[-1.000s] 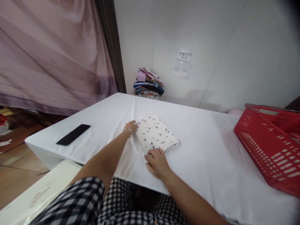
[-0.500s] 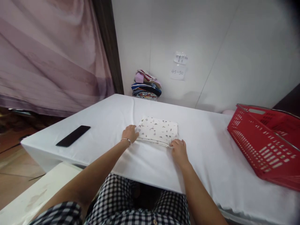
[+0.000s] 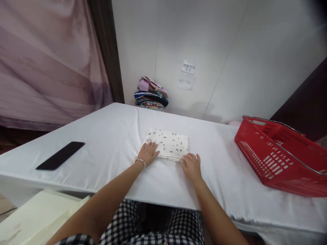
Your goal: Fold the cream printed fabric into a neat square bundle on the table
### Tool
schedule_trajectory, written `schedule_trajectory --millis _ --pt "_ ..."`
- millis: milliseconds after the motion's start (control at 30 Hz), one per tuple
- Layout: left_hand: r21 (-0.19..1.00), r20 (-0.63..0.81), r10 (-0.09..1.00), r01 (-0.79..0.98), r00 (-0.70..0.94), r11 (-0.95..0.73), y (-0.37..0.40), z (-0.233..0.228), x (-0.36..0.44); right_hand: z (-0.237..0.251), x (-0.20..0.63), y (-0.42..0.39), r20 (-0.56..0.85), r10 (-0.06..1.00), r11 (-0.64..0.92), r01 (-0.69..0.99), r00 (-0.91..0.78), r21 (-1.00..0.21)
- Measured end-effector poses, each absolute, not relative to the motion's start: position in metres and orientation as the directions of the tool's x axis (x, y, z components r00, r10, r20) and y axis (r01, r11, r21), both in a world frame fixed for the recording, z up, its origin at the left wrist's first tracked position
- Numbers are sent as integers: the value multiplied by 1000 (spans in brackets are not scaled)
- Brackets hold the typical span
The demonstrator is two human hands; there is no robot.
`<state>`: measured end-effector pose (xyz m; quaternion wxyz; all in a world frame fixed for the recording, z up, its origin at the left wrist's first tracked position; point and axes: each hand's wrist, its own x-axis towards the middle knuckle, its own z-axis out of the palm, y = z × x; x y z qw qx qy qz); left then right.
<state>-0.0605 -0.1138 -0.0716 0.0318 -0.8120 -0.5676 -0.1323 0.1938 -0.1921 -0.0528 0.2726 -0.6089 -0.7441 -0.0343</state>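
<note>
A folded white cloth (image 3: 170, 143) with small printed motifs lies flat on the white-covered table (image 3: 214, 146) in front of me. My left hand (image 3: 149, 153), with a bracelet at the wrist, rests palm down on its near left corner, the fingers spread over the print. At the near right corner, my right hand (image 3: 191, 165) has its fingers curled against the cloth's edge and grips it lightly. The fingertips there are partly hidden. Several layers show along the near edge of the cloth.
A red plastic basket (image 3: 270, 163) with metal handles stands on the right. On the left lies a flat black object (image 3: 61, 156). Behind the table's far edge is a stack of folded fabrics (image 3: 151, 97) against the wall. A pink curtain (image 3: 51, 58) hangs at the left.
My left hand has moved from beside the cloth's left edge onto its near left corner. My right hand stays at the right corner. The camera view has shifted slightly.
</note>
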Motion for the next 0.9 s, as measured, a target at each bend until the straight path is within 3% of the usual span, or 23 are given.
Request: schedule_trajectory --millis 167,267,333,433,533,667,833,900 --pt "90 233 921 937 310 -338 -115 -68 -56 -25 152 -162 496 822 445 860 -280 -251" --pt "75 237 920 938 313 -338 -116 -68 -56 -12 121 -137 446 833 472 841 -327 -265" --pt "69 238 918 938 316 -341 -115 -69 -56 -12 114 -120 329 895 397 876 -302 -275" --pt "78 232 919 936 319 -344 -114 -71 -57 -25 131 -99 80 992 112 966 -95 -234" --pt "91 216 922 933 322 -347 -115 -73 -58 -42 162 -89 -67 992 -121 974 110 -194" --pt "116 201 925 930 322 -349 -115 -67 -57 -53 179 -86 -106 987 -139 970 120 -201" --pt "233 10 946 919 325 -318 -92 -36 -56 -55 174 -86 -75 992 -120 971 106 -208" --pt "232 4 962 935 275 -268 -79 -28 -56 -56 174 -86 -68 992 -114 973 102 -202"
